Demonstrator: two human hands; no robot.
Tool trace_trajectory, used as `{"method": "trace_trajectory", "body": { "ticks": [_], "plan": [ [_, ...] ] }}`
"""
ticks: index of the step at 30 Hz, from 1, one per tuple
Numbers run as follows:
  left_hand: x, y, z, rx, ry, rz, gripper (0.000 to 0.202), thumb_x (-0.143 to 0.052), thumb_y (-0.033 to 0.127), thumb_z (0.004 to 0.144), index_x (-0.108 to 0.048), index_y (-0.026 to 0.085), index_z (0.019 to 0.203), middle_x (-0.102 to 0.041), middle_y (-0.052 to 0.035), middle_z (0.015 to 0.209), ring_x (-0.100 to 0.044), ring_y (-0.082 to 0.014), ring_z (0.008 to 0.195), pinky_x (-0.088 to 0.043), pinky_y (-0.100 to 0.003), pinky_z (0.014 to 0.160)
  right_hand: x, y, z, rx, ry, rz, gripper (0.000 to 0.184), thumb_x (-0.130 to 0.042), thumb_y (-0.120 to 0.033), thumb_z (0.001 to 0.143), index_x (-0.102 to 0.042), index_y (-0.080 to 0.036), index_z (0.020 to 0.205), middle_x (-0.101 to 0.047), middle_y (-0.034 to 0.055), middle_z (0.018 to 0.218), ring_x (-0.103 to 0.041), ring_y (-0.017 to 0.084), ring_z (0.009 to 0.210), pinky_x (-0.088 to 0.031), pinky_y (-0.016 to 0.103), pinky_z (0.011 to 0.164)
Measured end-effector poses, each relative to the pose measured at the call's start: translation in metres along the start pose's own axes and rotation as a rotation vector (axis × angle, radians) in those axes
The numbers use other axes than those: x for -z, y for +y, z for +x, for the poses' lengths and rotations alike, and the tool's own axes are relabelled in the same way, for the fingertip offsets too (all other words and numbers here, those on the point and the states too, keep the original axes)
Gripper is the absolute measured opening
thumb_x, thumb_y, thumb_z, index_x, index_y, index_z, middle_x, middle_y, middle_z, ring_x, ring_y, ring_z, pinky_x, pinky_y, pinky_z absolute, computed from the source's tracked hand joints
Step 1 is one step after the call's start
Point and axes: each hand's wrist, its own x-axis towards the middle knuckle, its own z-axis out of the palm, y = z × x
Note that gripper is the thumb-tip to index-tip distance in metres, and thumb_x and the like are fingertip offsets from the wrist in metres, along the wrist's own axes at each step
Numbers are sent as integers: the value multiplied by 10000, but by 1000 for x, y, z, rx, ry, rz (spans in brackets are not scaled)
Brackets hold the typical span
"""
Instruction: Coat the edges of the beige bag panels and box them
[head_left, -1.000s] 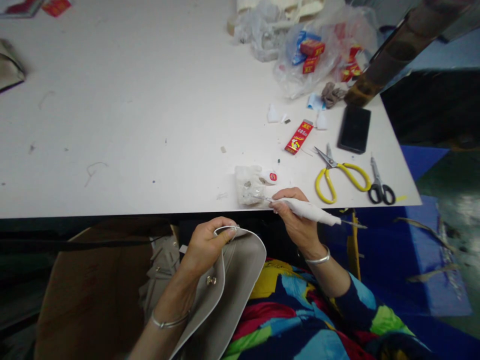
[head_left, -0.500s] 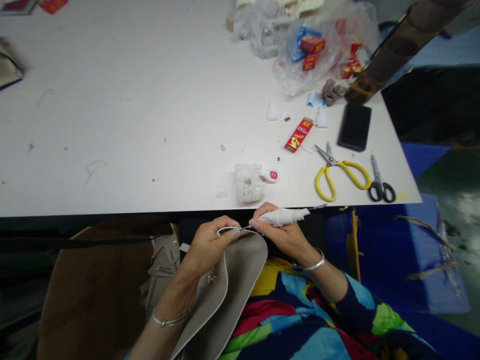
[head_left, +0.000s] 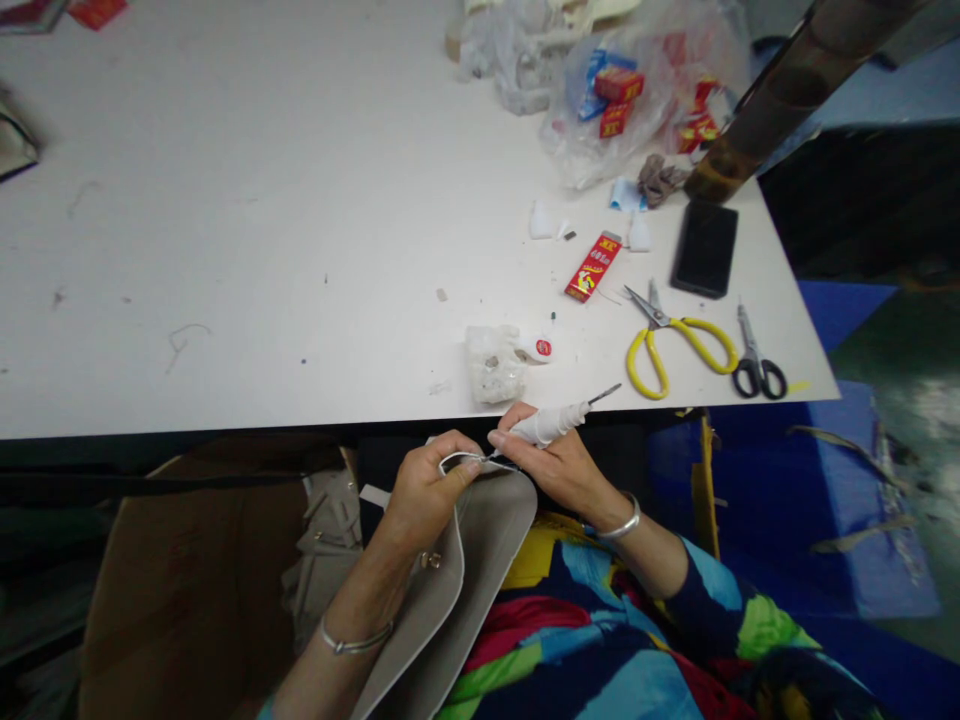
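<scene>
My left hand (head_left: 435,480) pinches the upper edge of a beige bag (head_left: 491,540), which hangs below the table edge against my lap. In my right hand (head_left: 551,465) is an awl (head_left: 553,424) with a white-wrapped handle, closed in my fingers. Its thin lower tip meets the bag's edge right beside my left fingertips; whether it passes through the material cannot be made out. A metal shaft sticks out of the handle's other end, pointing up and right. A small gold-coloured fitting (head_left: 430,560) shows on the bag near my left wrist.
On the white table (head_left: 225,220) lie a plastic-wrapped lump (head_left: 495,365), a red box (head_left: 593,267), yellow-handled scissors (head_left: 682,335), black-handled scissors (head_left: 757,365) and a phone (head_left: 705,248). Plastic bags (head_left: 592,140) and a post (head_left: 780,100) stand behind. A cardboard box (head_left: 187,590) is at lower left.
My right hand has shifted slightly left and turned the awl, so its upper end points more steeply upward. My left hand still pinches the bag's edge. The whole view has moved slightly.
</scene>
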Motion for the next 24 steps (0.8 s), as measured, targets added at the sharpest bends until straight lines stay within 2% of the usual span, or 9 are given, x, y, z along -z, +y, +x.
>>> {"method": "trace_trajectory", "body": {
  "ticks": [2,6,8,11,14,19,21,24],
  "plan": [
    [1,-2,0,10,18,-43,156,-718,312,847,-724,157,832,-693,-42,827,-604,-204,820,-438,-324,803,1,3,-4,132,-33,-68,194,-651,-318,1038,-637,-208,879,-616,-17,783,-564,140,716,-446,286,675],
    [4,-6,0,41,25,-187,170,-771,317,811,-711,158,798,-695,-36,802,-590,-189,784,-436,-304,762,7,10,-13,520,-200,-338,136,-622,-271,1063,-645,-209,944,-660,21,829,-549,169,740,-446,339,708],
    [5,-8,-1,43,24,-222,180,-787,319,802,-707,159,785,-685,-27,786,-578,-178,766,-430,-296,752,10,11,-17,579,-203,-364,106,-628,-269,1063,-650,-212,976,-679,28,837,-566,174,744,-462,345,709],
    [3,-10,-4,47,53,-227,172,-784,315,803,-707,161,802,-678,-22,788,-574,-174,760,-423,-293,747,15,9,-21,574,-49,-251,129,-630,-319,1070,-664,-223,991,-705,29,845,-623,174,759,-526,335,730],
    [0,-8,-7,19,81,-175,149,-756,301,815,-700,164,803,-666,-17,781,-564,-171,751,-416,-292,740,14,7,-23,494,79,-177,156,-628,-361,1073,-709,-227,1068,-757,51,924,-710,188,845,-591,332,776],
    [-2,-2,-12,-39,143,-36,114,-706,284,828,-688,175,800,-660,-14,768,-569,-179,748,-419,-304,742,3,14,-32,324,101,10,251,-596,-381,1092,-684,-262,1295,-810,54,1098,-784,180,970,-629,311,877],
    [-1,-2,-14,-41,147,5,121,-696,295,837,-696,176,817,-681,-25,794,-597,-195,775,-436,-317,766,-2,17,-35,313,100,33,224,-601,-352,1092,-688,-279,1286,-810,39,1109,-779,177,1013,-619,299,898],
    [-2,-4,-17,-45,138,52,144,-681,314,861,-711,174,869,-724,-55,873,-647,-230,860,-467,-350,830,-6,17,-38,294,113,-38,135,-636,-309,1073,-729,-276,1165,-796,23,1066,-761,162,972,-595,274,864]
  ]
}}
